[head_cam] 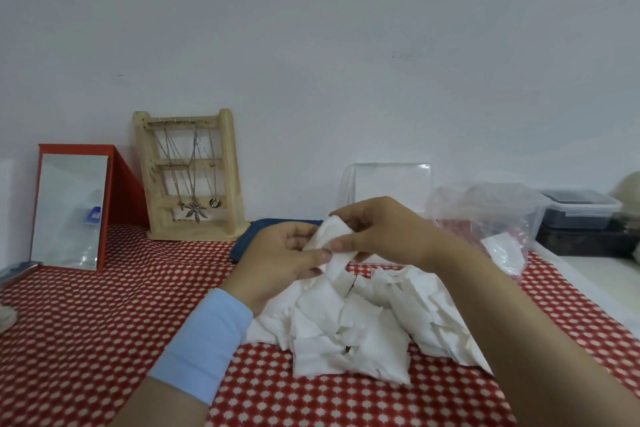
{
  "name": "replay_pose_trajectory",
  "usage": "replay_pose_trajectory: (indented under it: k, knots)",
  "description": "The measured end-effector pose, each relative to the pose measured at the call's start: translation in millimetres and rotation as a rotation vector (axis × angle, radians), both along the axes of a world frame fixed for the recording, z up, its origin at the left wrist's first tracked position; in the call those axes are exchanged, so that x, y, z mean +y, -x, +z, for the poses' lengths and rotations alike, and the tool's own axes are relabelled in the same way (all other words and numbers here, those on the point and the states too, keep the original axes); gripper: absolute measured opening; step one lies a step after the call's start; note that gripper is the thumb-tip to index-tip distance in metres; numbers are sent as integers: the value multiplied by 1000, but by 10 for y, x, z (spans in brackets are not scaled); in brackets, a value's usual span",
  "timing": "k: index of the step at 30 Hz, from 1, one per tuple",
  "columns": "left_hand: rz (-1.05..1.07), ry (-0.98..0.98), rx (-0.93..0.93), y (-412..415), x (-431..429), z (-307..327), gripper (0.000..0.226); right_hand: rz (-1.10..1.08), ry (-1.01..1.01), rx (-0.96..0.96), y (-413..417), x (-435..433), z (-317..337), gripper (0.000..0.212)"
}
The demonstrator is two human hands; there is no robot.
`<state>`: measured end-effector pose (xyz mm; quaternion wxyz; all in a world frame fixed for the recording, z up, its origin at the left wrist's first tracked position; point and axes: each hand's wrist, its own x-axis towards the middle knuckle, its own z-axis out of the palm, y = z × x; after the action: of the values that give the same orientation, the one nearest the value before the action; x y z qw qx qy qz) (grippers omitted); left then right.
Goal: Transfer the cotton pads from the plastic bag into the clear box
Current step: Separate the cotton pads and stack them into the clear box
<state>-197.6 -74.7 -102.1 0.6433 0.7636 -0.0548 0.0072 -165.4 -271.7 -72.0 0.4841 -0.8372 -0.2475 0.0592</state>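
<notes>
A loose heap of white cotton pads (363, 319) lies on the red patterned tablecloth in front of me. Above its far edge, my left hand (280, 263) and my right hand (384, 232) both pinch a small stack of pads (329, 236), thumbs on top. The clear box (388, 184) stands right behind my hands, its lid raised against the wall and its body mostly hidden. To its right slumps the crumpled plastic bag (485, 215), with a few white pads showing through its lower right.
A red-framed mirror (69, 208) and a wooden jewellery stand (190, 177) sit at the back left. A blue tray (252, 236) lies behind my left hand. Lidded plastic containers (581, 208) are stacked at the far right, past the cloth's edge.
</notes>
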Motion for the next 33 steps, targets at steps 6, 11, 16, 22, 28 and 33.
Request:
replay_pose_trajectory:
  k: [6, 11, 16, 22, 28, 33]
  knots:
    - [-11, -127, -17, -433, -224, 294, 41, -149, 15, 103, -278, -341, 200, 10]
    - [21, -515, -170, -1034, -467, 473, 34, -509, 247, 10, -787, -750, 335, 16]
    - [-272, -980, -145, -1467, -858, 349, 46, -541, 712, -28, -1176, -761, 162, 18]
    - [-448, -1212, -28, -1714, -1007, 100, 59, -566, 849, 5, -1481, -628, -83, 23]
    - [-462, -1132, -38, -1757, -927, -43, 60, -536, 586, 423, -1688, -388, -260, 34]
    - [-466, -1112, -16, -1738, -832, -69, 73, -558, 357, 636, -1660, -572, -83, 47]
